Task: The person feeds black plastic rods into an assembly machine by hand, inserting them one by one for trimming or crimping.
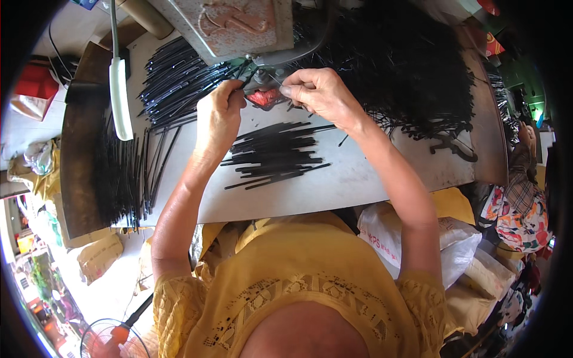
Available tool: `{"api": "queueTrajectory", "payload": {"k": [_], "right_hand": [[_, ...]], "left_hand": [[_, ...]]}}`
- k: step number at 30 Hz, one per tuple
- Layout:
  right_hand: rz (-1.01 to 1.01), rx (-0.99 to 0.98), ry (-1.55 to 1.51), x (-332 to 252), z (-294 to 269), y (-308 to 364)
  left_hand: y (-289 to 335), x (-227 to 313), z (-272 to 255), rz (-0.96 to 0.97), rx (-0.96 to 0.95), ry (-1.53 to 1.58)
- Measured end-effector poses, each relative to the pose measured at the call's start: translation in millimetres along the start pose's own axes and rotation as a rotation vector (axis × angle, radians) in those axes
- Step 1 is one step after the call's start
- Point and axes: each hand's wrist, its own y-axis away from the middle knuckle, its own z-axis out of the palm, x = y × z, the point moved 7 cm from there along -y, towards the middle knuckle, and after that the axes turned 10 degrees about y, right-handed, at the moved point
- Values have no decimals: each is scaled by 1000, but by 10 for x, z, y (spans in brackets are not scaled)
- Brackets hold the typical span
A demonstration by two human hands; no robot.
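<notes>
In the head view, my two hands meet at the far side of the table (352, 179), just below a worn metal machine housing (236, 30). My right hand (325, 98) pinches a thin piece (274, 78) between thumb and forefinger. My left hand (219, 116) has its thumb and fingers drawn together; I cannot tell whether anything is between them. A red part (262, 97) sits between my hands, beneath the housing.

Thin black strips lie all around. A small pile (274, 152) rests between my forearms, toward the middle of the near edge. A bundle (179, 83) fills the far left part, more strips (128, 173) run down to the near left corner, and a large dark heap (400, 65) covers the far right. A dark hooked thing (456, 149) lies near the right edge. A white tube (120, 98) hangs over the left side.
</notes>
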Motion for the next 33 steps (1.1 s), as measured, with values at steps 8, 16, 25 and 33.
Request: {"api": "queueTrajectory", "payload": {"k": [8,16,25,33], "right_hand": [[89,43,-354,88,96,-101],[98,288,-821,178,40,-147],[63,392,-958,143,99,-140],[57,413,-938,121,90,-104]], "left_hand": [[-41,-13,37,-16,-8,-6],[-60,41,49,-31,-63,-23],[-67,31,53,-52,-66,-2],[-40,89,30,10,-29,-26]]}}
